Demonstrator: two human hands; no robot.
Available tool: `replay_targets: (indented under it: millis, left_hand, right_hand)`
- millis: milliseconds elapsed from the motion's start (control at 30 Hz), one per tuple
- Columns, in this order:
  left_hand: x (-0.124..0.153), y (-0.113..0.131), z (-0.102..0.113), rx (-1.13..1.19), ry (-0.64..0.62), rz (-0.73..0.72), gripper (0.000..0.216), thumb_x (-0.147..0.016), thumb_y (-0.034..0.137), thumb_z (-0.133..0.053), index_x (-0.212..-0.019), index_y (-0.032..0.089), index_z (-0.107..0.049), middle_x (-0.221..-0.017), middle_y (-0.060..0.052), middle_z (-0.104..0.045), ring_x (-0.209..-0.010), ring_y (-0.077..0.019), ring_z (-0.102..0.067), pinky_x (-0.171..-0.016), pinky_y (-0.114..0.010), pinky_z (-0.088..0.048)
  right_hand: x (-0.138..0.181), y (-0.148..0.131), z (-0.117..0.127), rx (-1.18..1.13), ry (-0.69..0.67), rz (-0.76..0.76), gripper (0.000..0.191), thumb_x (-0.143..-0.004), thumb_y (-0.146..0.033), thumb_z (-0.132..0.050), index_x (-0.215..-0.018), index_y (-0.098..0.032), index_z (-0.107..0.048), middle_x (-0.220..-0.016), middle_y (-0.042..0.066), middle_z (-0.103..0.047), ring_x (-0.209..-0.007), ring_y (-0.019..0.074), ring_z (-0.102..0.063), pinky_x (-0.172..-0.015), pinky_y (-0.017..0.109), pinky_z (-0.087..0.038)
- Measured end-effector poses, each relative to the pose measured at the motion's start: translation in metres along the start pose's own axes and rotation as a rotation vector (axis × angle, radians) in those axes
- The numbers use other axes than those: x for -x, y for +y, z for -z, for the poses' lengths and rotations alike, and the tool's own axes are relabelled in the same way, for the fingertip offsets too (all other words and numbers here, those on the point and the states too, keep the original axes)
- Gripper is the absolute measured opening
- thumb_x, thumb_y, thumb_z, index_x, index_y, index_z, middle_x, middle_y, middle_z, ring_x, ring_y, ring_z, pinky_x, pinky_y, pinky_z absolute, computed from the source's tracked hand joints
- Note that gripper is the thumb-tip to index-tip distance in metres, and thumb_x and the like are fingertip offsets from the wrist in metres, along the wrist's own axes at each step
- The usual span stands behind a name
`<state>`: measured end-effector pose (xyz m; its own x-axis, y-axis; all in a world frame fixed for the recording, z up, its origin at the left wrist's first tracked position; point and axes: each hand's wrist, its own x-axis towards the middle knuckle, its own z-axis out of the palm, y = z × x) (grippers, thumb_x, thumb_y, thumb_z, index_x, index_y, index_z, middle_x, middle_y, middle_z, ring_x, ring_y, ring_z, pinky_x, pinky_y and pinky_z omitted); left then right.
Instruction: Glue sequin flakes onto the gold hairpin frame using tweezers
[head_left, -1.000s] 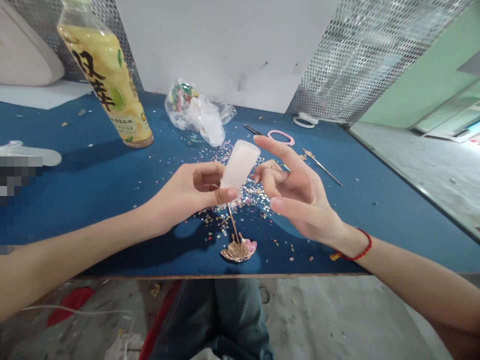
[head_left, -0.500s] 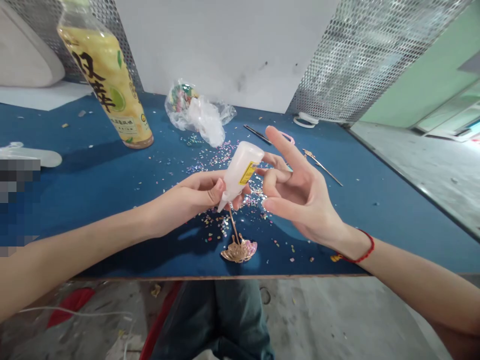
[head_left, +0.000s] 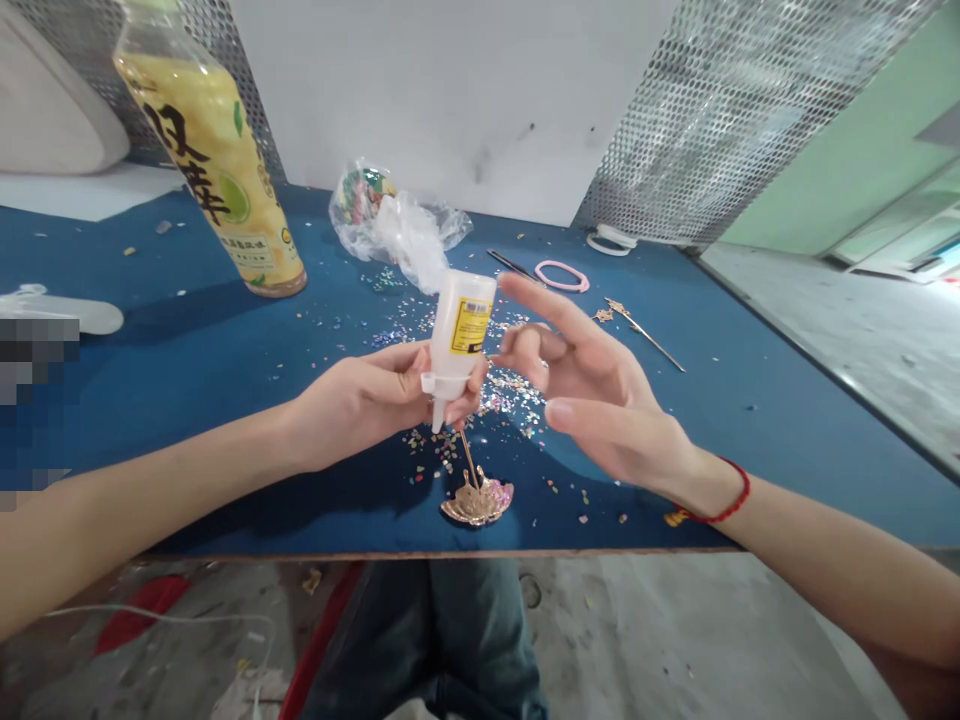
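My left hand [head_left: 367, 410] is shut on a white plastic glue bottle [head_left: 461, 335] with a yellow label, holding it upright with its nozzle pointing down. Just below the nozzle stands a gold hairpin with a fan-shaped ornament [head_left: 477, 503], its thin stem rising towards my left fingers. Its top end is hidden beside them, so I cannot tell whether they touch it. My right hand [head_left: 600, 390] hangs just to the right of the bottle, fingers apart, holding nothing. Coloured sequins [head_left: 510, 400] lie scattered beneath it.
The blue table [head_left: 150, 350] holds a tall yellow drink bottle [head_left: 210, 150], a crumpled plastic bag [head_left: 397, 235], dark tweezers [head_left: 510, 263], a pink band [head_left: 561, 276] and a second gold hairpin [head_left: 637, 335]. The table's front edge [head_left: 450, 553] runs below the ornament.
The glue bottle has swung from tilted to upright, its label now facing me and its nozzle pulled slightly left of the hairpin stem. My right hand has shifted slightly left.
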<state>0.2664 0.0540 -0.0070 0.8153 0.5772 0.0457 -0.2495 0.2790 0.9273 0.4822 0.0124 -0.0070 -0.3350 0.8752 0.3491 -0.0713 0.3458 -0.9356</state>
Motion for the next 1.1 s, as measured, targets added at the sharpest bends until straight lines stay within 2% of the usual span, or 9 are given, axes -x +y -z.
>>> replay_targets:
  millis: [67, 167, 233, 300, 467, 633, 700, 833, 1100]
  left_hand:
    - [0.000, 0.000, 0.000, -0.016, -0.009, 0.007, 0.023, -0.073, 0.037, -0.074, -0.085, 0.018, -0.068, -0.072, -0.002, -0.051, -0.072, -0.0180, -0.043, -0.073, -0.032, -0.038]
    - [0.000, 0.000, 0.000, -0.003, 0.001, 0.005, 0.023, -0.073, 0.037, -0.075, -0.083, 0.017, -0.068, -0.074, -0.002, -0.051, -0.072, -0.0172, -0.043, -0.073, -0.031, -0.039]
    - [0.000, 0.000, 0.000, 0.003, 0.011, -0.007, 0.022, -0.075, 0.037, -0.074, -0.085, 0.017, -0.069, -0.075, -0.002, -0.052, -0.071, -0.0166, -0.043, -0.073, -0.031, -0.039]
    - [-0.001, -0.001, 0.001, -0.011, 0.019, -0.011, 0.022, -0.077, 0.037, -0.072, -0.087, 0.017, -0.069, -0.075, -0.002, -0.052, -0.071, -0.0168, -0.043, -0.075, -0.032, -0.039]
    - [-0.001, -0.001, 0.001, -0.026, -0.012, 0.021, 0.027, -0.076, 0.041, -0.072, -0.088, 0.018, -0.067, -0.073, -0.003, -0.054, -0.076, -0.0194, -0.048, -0.073, -0.032, -0.038]
    - [0.000, -0.003, 0.003, 0.002, 0.026, 0.033, 0.027, -0.079, 0.042, -0.073, -0.090, 0.018, -0.069, -0.079, -0.004, -0.060, -0.078, -0.0186, -0.052, -0.076, -0.033, -0.042]
    - [0.000, -0.005, 0.004, 0.017, 0.042, 0.027, 0.026, -0.081, 0.042, -0.072, -0.092, 0.018, -0.070, -0.080, -0.003, -0.060, -0.079, -0.0175, -0.053, -0.077, -0.031, -0.043]
    - [-0.001, -0.006, 0.005, 0.011, 0.025, 0.032, 0.029, -0.085, 0.044, -0.070, -0.098, 0.018, -0.070, -0.081, -0.003, -0.062, -0.081, -0.0163, -0.055, -0.077, -0.028, -0.044]
    - [-0.001, -0.004, -0.002, -0.075, 0.026, 0.021, 0.032, -0.086, 0.050, -0.068, -0.098, 0.021, -0.073, -0.083, -0.003, -0.066, -0.081, -0.0159, -0.059, -0.077, -0.028, -0.048]
  right_hand:
    - [0.000, 0.001, 0.001, -0.011, 0.012, -0.038, 0.066, -0.076, -0.032, -0.078, -0.138, -0.029, -0.053, -0.066, -0.005, -0.051, -0.088, 0.0193, -0.059, -0.104, 0.046, -0.045]
    - [-0.001, 0.001, 0.000, -0.009, 0.017, -0.020, 0.071, -0.076, -0.022, -0.077, -0.141, -0.029, -0.050, -0.062, -0.005, -0.051, -0.104, 0.0201, -0.057, -0.110, 0.045, -0.041]
    - [-0.001, -0.001, 0.000, -0.059, -0.007, -0.008, 0.073, -0.075, -0.024, -0.076, -0.142, -0.031, -0.048, -0.079, -0.001, -0.060, -0.115, 0.0205, -0.054, -0.111, 0.045, -0.040]
    - [0.000, -0.002, -0.001, -0.103, -0.015, -0.024, 0.068, -0.075, -0.029, -0.076, -0.138, -0.031, -0.052, -0.094, 0.001, -0.062, -0.111, 0.0208, -0.056, -0.108, 0.045, -0.044]
    - [0.000, 0.000, -0.002, -0.028, 0.023, -0.068, 0.066, -0.077, -0.029, -0.076, -0.138, -0.029, -0.051, -0.066, -0.004, -0.054, -0.086, 0.0197, -0.059, -0.098, 0.045, -0.050]
    - [-0.001, -0.003, -0.001, -0.079, 0.015, -0.064, 0.078, -0.073, -0.022, -0.075, -0.144, -0.030, -0.044, -0.076, -0.002, -0.063, -0.116, 0.0222, -0.057, -0.108, 0.047, -0.042]
    - [-0.002, -0.005, -0.001, -0.153, 0.004, -0.112, 0.069, -0.073, -0.023, -0.072, -0.139, -0.030, -0.050, -0.083, -0.002, -0.065, -0.104, 0.0211, -0.061, -0.100, 0.045, -0.048]
    - [-0.005, -0.006, -0.002, -0.243, 0.052, -0.213, 0.055, -0.074, -0.020, -0.071, -0.128, -0.025, -0.059, -0.073, -0.004, -0.061, -0.077, 0.0157, -0.059, -0.085, 0.037, -0.052]
    - [-0.008, 0.006, 0.002, -0.213, 0.055, -0.207, 0.045, -0.078, -0.022, -0.074, -0.122, -0.024, -0.064, -0.083, -0.003, -0.064, -0.084, 0.0146, -0.063, -0.090, 0.035, -0.052]
